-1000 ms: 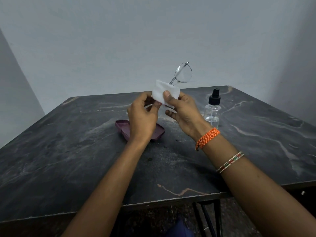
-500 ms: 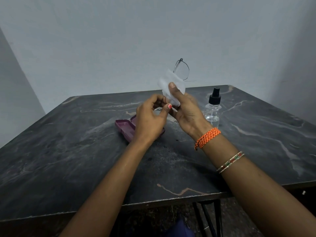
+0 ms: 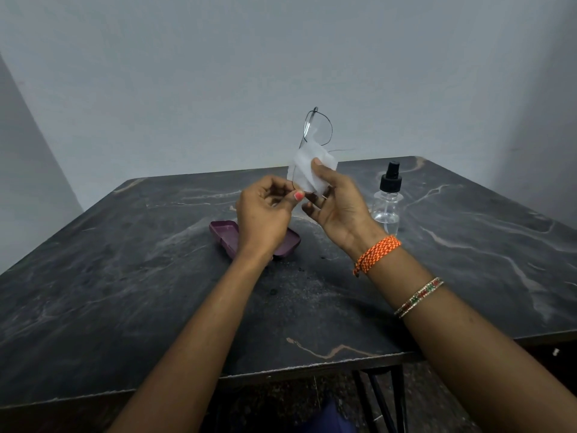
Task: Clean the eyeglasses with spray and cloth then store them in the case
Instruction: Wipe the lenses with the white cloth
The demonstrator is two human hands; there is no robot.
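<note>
1. The eyeglasses (image 3: 318, 128) are held up above the tabletop (image 3: 125, 292), turned edge-on since a second ago, so wiping seems to be moving to another face.
2. The right hand (image 3: 335, 203) has its grip pinched on the cloth (image 3: 307, 171) over the lower lens; the left hand (image 3: 265, 214) pinches the frame.
3. The spray bottle (image 3: 388, 195) and open case (image 3: 256, 239) wait below; no readable writing anywhere.

Dark marble-patterned table (image 3: 125, 292), open maroon glasses case (image 3: 223, 234) lying near its middle, clear spray bottle (image 3: 388, 195) upright toward the far right corner
</note>
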